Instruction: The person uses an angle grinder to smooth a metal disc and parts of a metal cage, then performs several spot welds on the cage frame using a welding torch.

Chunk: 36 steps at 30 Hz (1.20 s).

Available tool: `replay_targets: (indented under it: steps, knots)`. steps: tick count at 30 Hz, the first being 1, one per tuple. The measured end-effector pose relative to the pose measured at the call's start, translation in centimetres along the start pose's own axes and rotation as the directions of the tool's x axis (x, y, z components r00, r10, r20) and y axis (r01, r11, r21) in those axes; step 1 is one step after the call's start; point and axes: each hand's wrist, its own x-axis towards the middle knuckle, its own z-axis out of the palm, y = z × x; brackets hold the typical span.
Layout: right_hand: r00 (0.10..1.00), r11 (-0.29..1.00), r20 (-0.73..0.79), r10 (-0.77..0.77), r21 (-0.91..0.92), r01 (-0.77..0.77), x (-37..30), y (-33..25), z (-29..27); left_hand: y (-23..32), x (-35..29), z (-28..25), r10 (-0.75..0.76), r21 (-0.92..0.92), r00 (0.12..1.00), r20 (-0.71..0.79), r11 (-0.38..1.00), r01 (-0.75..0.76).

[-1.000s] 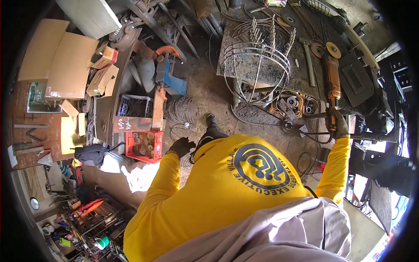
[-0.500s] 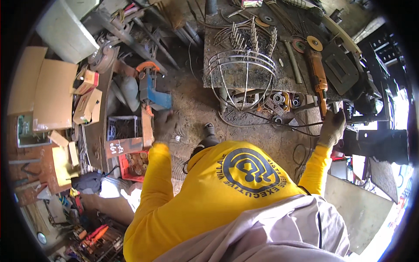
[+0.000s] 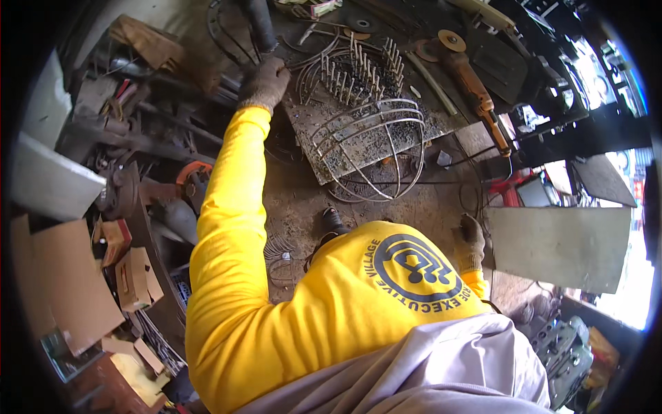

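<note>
My left hand (image 3: 265, 84), in a grey-brown work glove, stretches far forward past the left edge of a dark metal work table (image 3: 321, 155). Its fingers are closed next to the lower end of a dark upright pipe (image 3: 258, 26); what they hold, if anything, is hidden. Thin dark curved rods (image 3: 222, 33) show just left of that pipe. My right hand (image 3: 470, 243), gloved too, is low beside my body with loosely bent fingers and nothing visible in it. On the table's near edge rests a domed cage of bent metal rods (image 3: 386, 138), overhanging the front.
Rows of short upright metal pins (image 3: 355, 72) stand on the table among dark scraps. An orange angle grinder (image 3: 476, 86) lies at its right side. A pale panel (image 3: 558, 238) is to my right, and cardboard boxes (image 3: 69, 283) are at the left. Cables trail on the floor.
My left hand has risen from low beside me to far forward by the pipe. My right hand has dropped back from near the grinder's handle end toward my body. The view has turned and shifted.
</note>
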Motion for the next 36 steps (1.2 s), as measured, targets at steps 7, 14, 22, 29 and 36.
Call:
replay_targets:
  steps: [7, 14, 22, 29, 36]
  knots:
    - [0.974, 0.98, 0.125, 0.191, 0.03, -0.196, -4.1, -2.1, 0.0, -4.3, 5.7, 2.4, 0.307, 0.285, 0.922, 0.234, 0.886, -0.367]
    - [0.936, 0.942, 0.102, 0.336, -0.007, -0.337, -5.5, -4.4, 0.6, -0.1, 5.3, 3.9, 0.334, 0.598, 0.87, 0.361, 0.634, -0.491]
    - [0.944, 0.954, 0.139, 0.299, -0.022, -0.299, -4.8, -4.5, 1.4, -1.1, 5.0, 3.1, 0.412, 0.555, 0.899, 0.147, 0.718, -0.42]
    - [0.941, 0.955, 0.159, 0.297, -0.069, -0.29, -3.4, -5.8, 1.3, -3.3, 7.5, -0.7, 0.373, 0.136, 0.928, 0.003, 0.919, -0.37]
    - [0.967, 0.981, 0.164, 0.193, -0.03, -0.191, -1.5, -7.5, 1.6, -3.1, 8.0, -6.2, 0.214, -0.539, 0.965, 0.153, 0.837, -0.1]
